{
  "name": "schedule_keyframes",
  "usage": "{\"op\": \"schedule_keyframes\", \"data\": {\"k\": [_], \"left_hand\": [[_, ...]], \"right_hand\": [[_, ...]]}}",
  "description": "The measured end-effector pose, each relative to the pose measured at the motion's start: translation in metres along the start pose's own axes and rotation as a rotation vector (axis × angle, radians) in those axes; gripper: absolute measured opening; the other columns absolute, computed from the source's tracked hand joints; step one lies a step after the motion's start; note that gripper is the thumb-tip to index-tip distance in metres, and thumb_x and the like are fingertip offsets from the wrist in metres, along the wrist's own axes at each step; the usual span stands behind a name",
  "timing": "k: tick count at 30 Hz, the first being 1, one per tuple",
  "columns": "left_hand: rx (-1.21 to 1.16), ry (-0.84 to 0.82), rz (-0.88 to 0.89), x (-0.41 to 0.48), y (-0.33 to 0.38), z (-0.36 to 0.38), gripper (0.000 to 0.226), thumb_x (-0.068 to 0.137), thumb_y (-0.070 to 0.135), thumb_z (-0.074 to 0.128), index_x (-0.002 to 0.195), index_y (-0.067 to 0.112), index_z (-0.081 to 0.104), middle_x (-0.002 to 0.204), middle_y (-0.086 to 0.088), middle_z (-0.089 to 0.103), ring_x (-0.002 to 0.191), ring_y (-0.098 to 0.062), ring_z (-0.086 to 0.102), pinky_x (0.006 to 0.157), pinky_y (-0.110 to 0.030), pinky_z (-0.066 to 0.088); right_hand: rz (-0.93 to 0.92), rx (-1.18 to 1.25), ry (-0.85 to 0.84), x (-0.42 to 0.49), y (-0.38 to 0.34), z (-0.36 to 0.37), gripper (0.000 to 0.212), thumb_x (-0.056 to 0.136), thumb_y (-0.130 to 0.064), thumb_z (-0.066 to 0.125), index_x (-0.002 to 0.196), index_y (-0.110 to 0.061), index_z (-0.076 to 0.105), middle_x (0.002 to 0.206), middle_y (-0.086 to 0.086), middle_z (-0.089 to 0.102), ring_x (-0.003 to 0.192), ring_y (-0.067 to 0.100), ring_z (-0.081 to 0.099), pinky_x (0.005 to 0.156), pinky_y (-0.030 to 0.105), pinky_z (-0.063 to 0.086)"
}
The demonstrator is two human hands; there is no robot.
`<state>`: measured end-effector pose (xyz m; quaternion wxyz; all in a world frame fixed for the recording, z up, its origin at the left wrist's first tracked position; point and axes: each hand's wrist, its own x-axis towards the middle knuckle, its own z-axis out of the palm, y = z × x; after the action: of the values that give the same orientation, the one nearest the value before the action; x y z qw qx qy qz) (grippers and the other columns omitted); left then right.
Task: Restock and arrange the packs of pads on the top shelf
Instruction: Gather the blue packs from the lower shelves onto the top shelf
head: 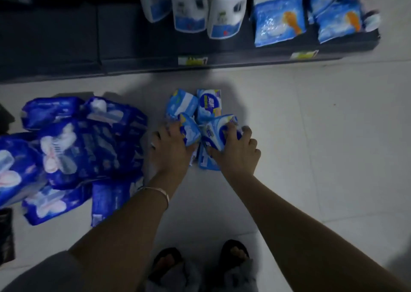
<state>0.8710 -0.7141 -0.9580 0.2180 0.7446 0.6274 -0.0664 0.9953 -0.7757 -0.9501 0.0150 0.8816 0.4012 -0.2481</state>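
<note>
You're gathering light-blue packs (pixel 208 105) off the floor (pixel 311 136), 1 in each hand.
Your left hand (pixel 169 147) curls its fingers round 1 small pack and your right hand (pixel 235 151) clamps another, both tilted up out of the cluster, probably so you can carry 2 at once. At least 2 more lie just beyond. The dark-blue packs (pixel 84 153) are heaped apart on your left, likely sorted by kind. The top shelf is out of view; only the lowest shelf (pixel 133 47) with white bottles (pixel 224 9) shows.

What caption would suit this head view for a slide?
Left hand and right hand grip small light-blue plastic pad packs on the pale tiled floor beside dark-blue packs.
</note>
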Motion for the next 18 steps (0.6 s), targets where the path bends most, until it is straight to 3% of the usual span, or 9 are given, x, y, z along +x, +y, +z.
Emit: {"op": "schedule_keyframes", "data": {"k": [3, 6, 12, 18], "left_hand": [[0.026, -0.109, 0.047, 0.022, -0.003, 0.036, 0.065, 0.088, 0.033, 0.062, 0.141, 0.015, 0.028, 0.152, -0.014, 0.016, 0.138, -0.035, 0.019, 0.105, -0.049, 0.032], [0.026, -0.136, 0.084, 0.024, -0.008, 0.050, 0.065, 0.090, 0.022, 0.060, 0.143, 0.015, 0.025, 0.156, -0.011, 0.006, 0.142, -0.035, 0.009, 0.109, -0.050, 0.028], [0.069, -0.234, 0.066, 0.024, -0.003, 0.004, 0.052, 0.091, 0.025, 0.057, 0.137, 0.024, 0.033, 0.149, -0.005, 0.019, 0.136, -0.031, 0.019, 0.104, -0.055, 0.033], [0.160, -0.202, 0.193, -0.007, 0.022, -0.072, 0.040, 0.095, 0.029, 0.048, 0.134, 0.023, 0.041, 0.137, -0.005, 0.042, 0.125, -0.027, 0.038, 0.098, -0.042, 0.040]], "right_hand": [[-0.104, -0.005, -0.115, 0.018, -0.003, 0.036, 0.081, 0.085, -0.045, 0.062, 0.148, -0.026, 0.016, 0.156, 0.008, 0.005, 0.133, 0.037, 0.024, 0.096, 0.045, 0.041], [-0.161, -0.064, -0.119, 0.025, 0.001, 0.044, 0.077, 0.091, -0.035, 0.056, 0.151, -0.023, 0.009, 0.157, 0.010, 0.002, 0.134, 0.038, 0.020, 0.098, 0.042, 0.041], [-0.150, -0.131, -0.223, 0.024, 0.000, 0.003, 0.072, 0.086, -0.033, 0.061, 0.145, -0.028, 0.021, 0.148, 0.009, 0.021, 0.125, 0.036, 0.036, 0.092, 0.045, 0.041], [-0.231, -0.136, -0.178, -0.016, -0.009, -0.075, 0.053, 0.092, -0.031, 0.051, 0.141, -0.020, 0.033, 0.141, 0.009, 0.035, 0.120, 0.033, 0.042, 0.089, 0.040, 0.041]]}}
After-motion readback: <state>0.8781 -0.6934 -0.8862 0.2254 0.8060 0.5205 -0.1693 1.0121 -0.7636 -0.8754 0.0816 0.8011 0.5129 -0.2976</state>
